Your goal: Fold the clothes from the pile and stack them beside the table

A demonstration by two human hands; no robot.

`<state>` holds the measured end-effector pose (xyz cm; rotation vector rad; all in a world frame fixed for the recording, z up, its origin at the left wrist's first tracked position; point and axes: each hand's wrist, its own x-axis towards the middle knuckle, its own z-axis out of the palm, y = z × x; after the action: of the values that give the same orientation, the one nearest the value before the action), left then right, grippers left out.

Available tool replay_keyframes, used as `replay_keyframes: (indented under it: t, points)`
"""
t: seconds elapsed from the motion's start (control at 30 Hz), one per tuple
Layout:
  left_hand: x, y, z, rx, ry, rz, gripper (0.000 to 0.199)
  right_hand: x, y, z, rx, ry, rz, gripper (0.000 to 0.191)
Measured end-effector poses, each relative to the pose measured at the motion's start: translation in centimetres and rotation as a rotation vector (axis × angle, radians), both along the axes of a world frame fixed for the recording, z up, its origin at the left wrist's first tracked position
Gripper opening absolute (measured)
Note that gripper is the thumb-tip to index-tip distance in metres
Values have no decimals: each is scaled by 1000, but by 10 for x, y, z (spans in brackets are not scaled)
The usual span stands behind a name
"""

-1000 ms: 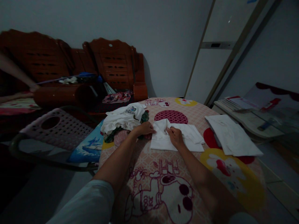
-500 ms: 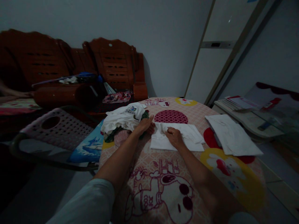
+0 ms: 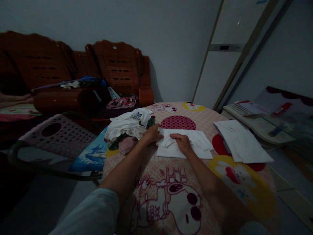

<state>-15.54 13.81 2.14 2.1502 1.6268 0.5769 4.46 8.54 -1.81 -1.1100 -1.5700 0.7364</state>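
A white garment, partly folded, lies on the table with a patterned pink cloth. At its left end, my left hand pinches the edge of the fabric between thumb and fingers. My right hand rests on the middle of the garment, its fingers extended to the left over a raised fold. To the left is a heap of clothes with a white shirt on top and a pinkish bundle at its near side. Another folded white garment lies at the table's right.
Beyond the table's left side stand a woven chair with a blue cushion and wooden seats. Another person's arm shows at far left. A side table with papers stands at right.
My left hand has closed on the garment's left edge, and that corner now lies further left. The fingers of my right hand have straightened from a curled grip.
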Motion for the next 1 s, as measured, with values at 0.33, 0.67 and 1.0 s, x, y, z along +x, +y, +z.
replay_keyframes:
  t: [0.33, 0.67, 1.0]
  points:
    - [42, -30, 11, 169, 67, -525, 21, 48, -5, 72, -300, -15, -59, 16]
    - [52, -38, 4, 284, 147, -550, 14, 59, -16, 76, -429, -647, 21, 15]
    - [65, -44, 1, 203, 145, -566, 18, 77, -10, 72, -455, -587, -74, 14]
